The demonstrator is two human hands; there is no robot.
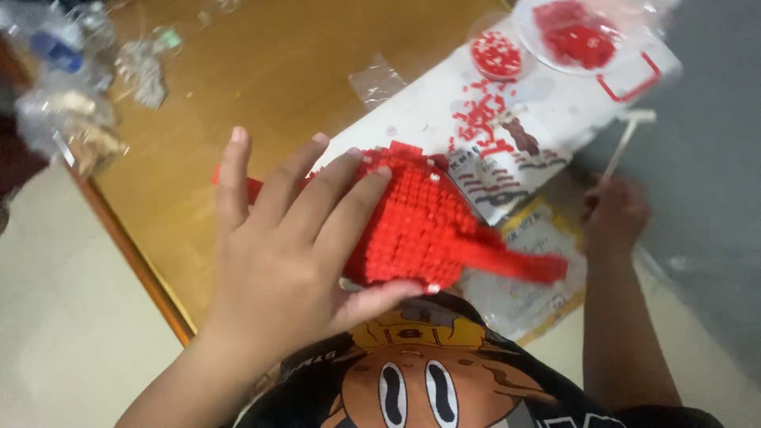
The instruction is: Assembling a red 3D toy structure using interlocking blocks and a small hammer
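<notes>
Left hand (277,246) lies spread over my red block model (420,222), thumb beneath, gripping it. Right hand (614,214), off the desk's (261,71) edge, pinches a thin white stick (622,147). The model's long tail points toward it.

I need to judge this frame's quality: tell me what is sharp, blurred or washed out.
Head view: the left hand and the red brick model are fairly sharp; the model's tip smears with motion blur; the right hand is dim and soft; the plastic bags at top left are blurred; the dish of red pieces is glary.
</notes>
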